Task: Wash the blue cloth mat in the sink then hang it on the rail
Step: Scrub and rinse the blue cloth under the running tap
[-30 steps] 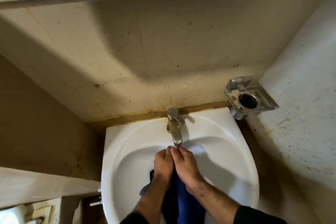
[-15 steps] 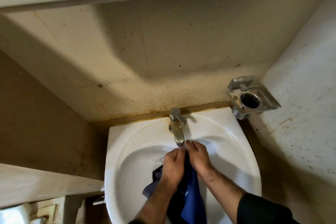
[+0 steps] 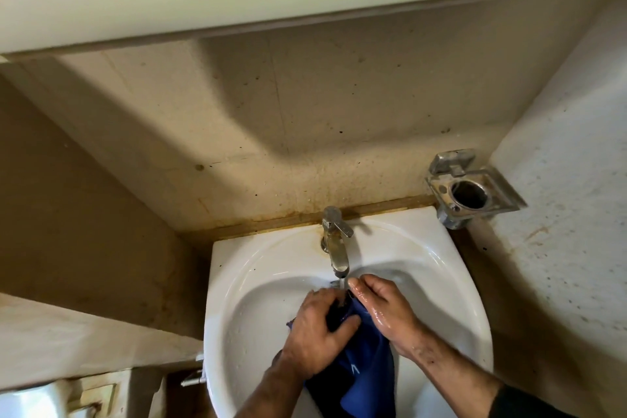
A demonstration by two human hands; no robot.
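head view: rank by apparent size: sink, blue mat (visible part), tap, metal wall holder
1. sink
2. blue mat, partly hidden by both hands
3. metal wall holder
4. tap

The holder and tap look close, so their order is unsure.

The blue cloth mat (image 3: 364,370) is gripped by the left hand (image 3: 317,332) and right hand (image 3: 385,307) inside the white sink (image 3: 437,268), beneath the running tap (image 3: 336,244).

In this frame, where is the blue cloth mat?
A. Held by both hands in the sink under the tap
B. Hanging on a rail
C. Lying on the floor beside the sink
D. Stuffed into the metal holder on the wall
A: the left hand and right hand grip the blue cloth mat inside the sink, just below the tap.
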